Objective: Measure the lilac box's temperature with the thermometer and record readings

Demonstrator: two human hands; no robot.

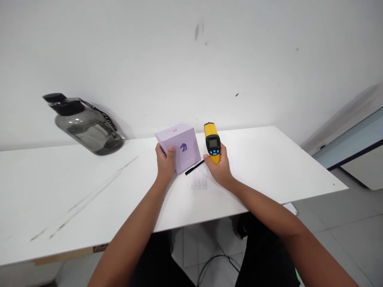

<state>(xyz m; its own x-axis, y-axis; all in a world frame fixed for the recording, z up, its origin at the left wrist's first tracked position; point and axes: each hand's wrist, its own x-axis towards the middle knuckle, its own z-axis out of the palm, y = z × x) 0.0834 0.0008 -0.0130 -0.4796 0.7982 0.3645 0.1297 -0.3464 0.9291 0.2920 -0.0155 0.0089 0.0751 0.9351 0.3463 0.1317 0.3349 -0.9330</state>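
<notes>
My left hand (pixel 166 162) grips the left side of a lilac box (pixel 188 153), which has a dark blue horse-head mark on the side facing me. The box is tilted, and its lower edge is close to the tabletop; I cannot tell whether it touches. In my right hand (pixel 220 169) is a yellow and black infrared thermometer (pixel 213 141), its small screen and blue buttons toward me. My fingers wrap round its handle. A thin black strip (pixel 193 168) lies between the box and my right hand, one end beside my thumb.
On the left of the white table (pixel 119 191), a grey see-through bottle (pixel 86 127) with a black cap and strap stands near the wall (pixel 167 59). A pale blue-topped surface (pixel 353 143) is at the far right. Below the table's front edge, a black cable (pixel 214 257) lies on the tiled floor.
</notes>
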